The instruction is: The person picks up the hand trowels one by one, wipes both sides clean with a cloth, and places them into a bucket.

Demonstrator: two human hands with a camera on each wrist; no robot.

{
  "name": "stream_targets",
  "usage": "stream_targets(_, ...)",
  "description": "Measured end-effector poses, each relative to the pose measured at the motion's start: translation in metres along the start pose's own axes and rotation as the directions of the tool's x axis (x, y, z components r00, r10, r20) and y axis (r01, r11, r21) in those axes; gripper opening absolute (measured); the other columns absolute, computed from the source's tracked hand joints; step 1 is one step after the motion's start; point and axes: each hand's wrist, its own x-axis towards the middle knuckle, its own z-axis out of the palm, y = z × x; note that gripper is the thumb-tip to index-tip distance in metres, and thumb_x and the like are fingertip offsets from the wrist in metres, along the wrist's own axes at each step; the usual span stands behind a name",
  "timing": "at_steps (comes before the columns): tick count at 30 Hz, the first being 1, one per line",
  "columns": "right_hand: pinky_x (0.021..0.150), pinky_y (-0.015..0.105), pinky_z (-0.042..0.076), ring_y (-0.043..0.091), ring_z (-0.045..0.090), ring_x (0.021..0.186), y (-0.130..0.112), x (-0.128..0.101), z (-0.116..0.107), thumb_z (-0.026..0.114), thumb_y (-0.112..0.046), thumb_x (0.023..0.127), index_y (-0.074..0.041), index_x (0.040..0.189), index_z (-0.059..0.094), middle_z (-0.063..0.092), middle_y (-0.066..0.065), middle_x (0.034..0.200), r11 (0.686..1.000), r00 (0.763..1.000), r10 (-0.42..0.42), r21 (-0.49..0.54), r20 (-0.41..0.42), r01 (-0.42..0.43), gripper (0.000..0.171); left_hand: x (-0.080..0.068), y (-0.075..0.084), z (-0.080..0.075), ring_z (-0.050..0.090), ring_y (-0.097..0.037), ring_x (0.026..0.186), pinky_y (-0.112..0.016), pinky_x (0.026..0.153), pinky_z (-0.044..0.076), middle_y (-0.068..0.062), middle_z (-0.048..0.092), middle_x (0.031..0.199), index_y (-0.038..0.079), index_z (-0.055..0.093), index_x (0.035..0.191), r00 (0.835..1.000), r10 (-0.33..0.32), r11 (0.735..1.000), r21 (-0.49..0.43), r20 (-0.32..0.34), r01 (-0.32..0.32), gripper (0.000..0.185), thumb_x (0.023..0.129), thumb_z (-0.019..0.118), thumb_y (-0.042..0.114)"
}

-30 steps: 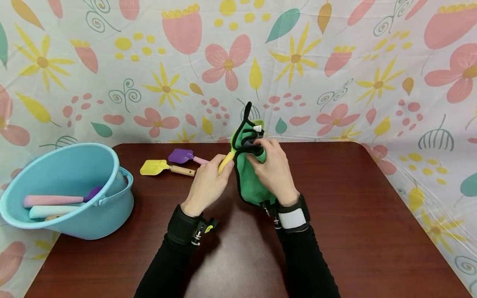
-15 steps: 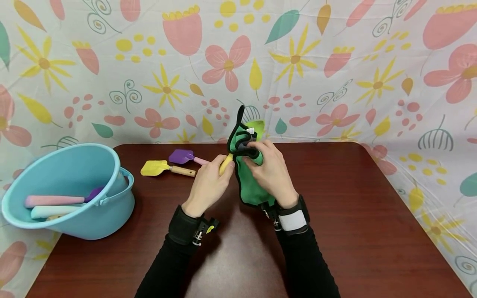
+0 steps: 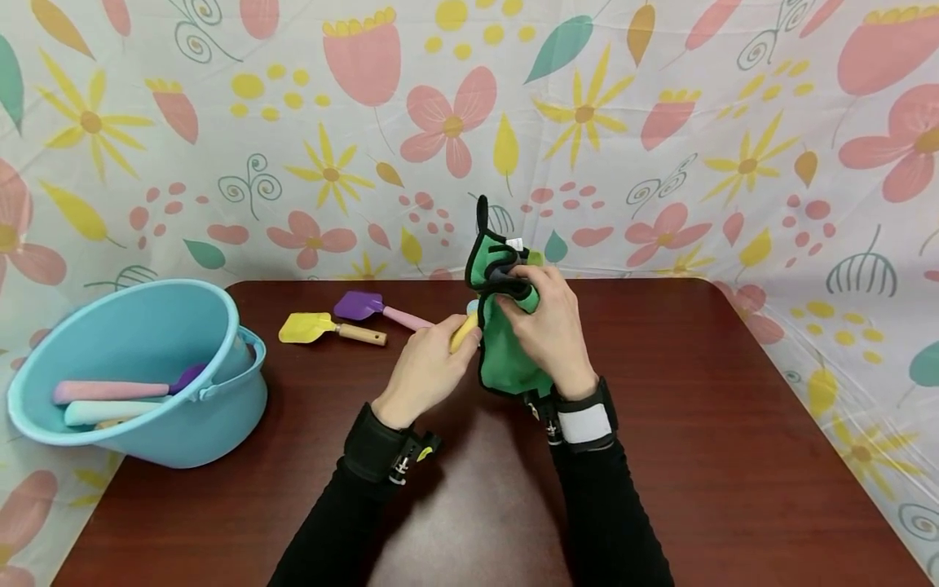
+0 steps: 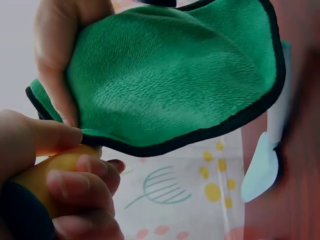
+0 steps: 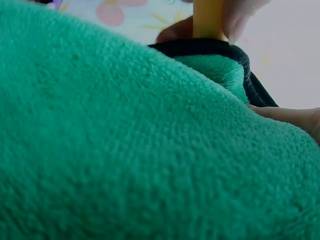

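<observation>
My left hand (image 3: 424, 368) grips the yellow handle (image 3: 464, 333) of a small shovel. In the left wrist view its fingers curl round that handle (image 4: 42, 172). My right hand (image 3: 552, 330) pinches a bunched green cloth (image 3: 506, 359) with black edging, held against the shovel. Most of the shovel's head is hidden by the cloth; a bit of yellow-green blade (image 3: 535, 258) shows past it. Green pile (image 5: 140, 150) fills most of the right wrist view.
A yellow shovel (image 3: 305, 328) and a purple one (image 3: 359, 306) lie left of my hands. A light blue shovel (image 4: 262, 167) lies beyond the cloth. The blue bucket (image 3: 198, 424), lying tilted at the left, holds several tools. A flowered sheet (image 3: 631, 196) hangs behind the table.
The cloth has shifted along the shovel: more yellow-green blade showed half a second ago than now. Both hands have moved slightly right, keeping their holds.
</observation>
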Motion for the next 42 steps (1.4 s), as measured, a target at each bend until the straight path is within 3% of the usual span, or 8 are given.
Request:
stream_targets(16,0.09,0.048,0.041,0.036,0.054,0.101,0.024,0.003,-0.017,0.077,-0.013,0.087,-0.003,0.117,0.065,0.057,0.019,0.11,0.994,0.989,0.093,-0.048,-0.114,-0.099,0.035,0.0,0.0,0.009,0.035,-0.009,0.047,-0.026,0.048,0.03,0.005,0.037,0.06,0.017,0.058,0.088,0.99,0.049,0.998,0.017,0.135,-0.052,0.025,0.104,0.047,0.033)
stream_targets(24,0.09,0.049,0.04,0.038,0.052,0.101,0.033,0.003,-0.028,0.075,-0.015,0.089,-0.002,0.12,0.063,0.056,0.021,0.112,0.984,0.97,0.158,-0.046,-0.182,-0.169,0.036,0.0,-0.001,0.003,0.034,-0.009,0.05,-0.027,0.051,0.031,0.005,0.038,0.061,0.016,0.063,0.099,0.989,0.038,0.999,0.031,0.145,-0.043,0.022,0.104,0.048,0.033)
stream_targets(31,0.096,0.05,0.037,0.038,0.051,0.109,0.043,0.003,-0.039,0.07,-0.015,0.092,-0.001,0.123,0.06,0.055,0.021,0.115,0.972,0.939,0.221,-0.021,-0.263,-0.234,0.036,-0.001,-0.001,-0.011,0.031,-0.01,0.052,-0.027,0.053,0.028,0.003,0.036,0.064,0.012,0.062,0.107,0.992,0.042,0.995,-0.1,0.121,-0.03,0.022,0.105,0.047,0.029)
stream_targets(35,0.099,0.047,0.036,0.034,0.051,0.115,0.048,0.003,-0.045,0.066,-0.019,0.094,-0.002,0.127,0.056,0.054,0.019,0.122,0.954,0.918,0.299,0.062,-0.262,-0.294,0.038,-0.002,0.0,-0.017,0.035,-0.011,0.053,-0.027,0.053,0.03,0.001,0.041,0.065,0.016,0.059,0.102,0.987,0.051,0.978,-0.209,0.15,-0.019,0.022,0.106,0.045,0.032)
stream_targets(38,0.097,0.042,0.039,0.028,0.053,0.113,0.048,0.003,-0.045,0.064,-0.021,0.096,-0.004,0.128,0.053,0.055,0.014,0.124,0.927,0.904,0.356,0.206,-0.235,-0.312,0.038,-0.002,0.0,-0.018,0.039,-0.012,0.053,-0.026,0.051,0.032,-0.001,0.045,0.066,0.016,0.057,0.097,0.983,0.055,0.96,-0.28,0.174,-0.004,0.023,0.106,0.044,0.033)
stream_targets(40,0.095,0.038,0.041,0.024,0.054,0.11,0.046,0.004,-0.042,0.063,-0.019,0.097,-0.004,0.127,0.052,0.055,0.012,0.124,0.895,0.901,0.379,0.329,-0.211,-0.3,0.036,-0.002,0.001,-0.018,0.039,-0.013,0.052,-0.026,0.05,0.032,-0.002,0.045,0.067,0.015,0.056,0.096,0.98,0.066,0.945,-0.328,0.186,-0.001,0.024,0.106,0.044,0.033)
stream_targets(42,0.093,0.035,0.043,0.022,0.055,0.108,0.043,0.005,-0.038,0.061,-0.016,0.097,-0.004,0.125,0.05,0.054,0.011,0.123,0.841,0.901,0.395,0.467,-0.181,-0.274,0.033,-0.002,0.001,-0.017,0.038,-0.014,0.05,-0.026,0.048,0.032,-0.004,0.046,0.067,0.014,0.055,0.095,0.977,0.079,0.927,-0.375,0.201,0.003,0.024,0.106,0.043,0.032)
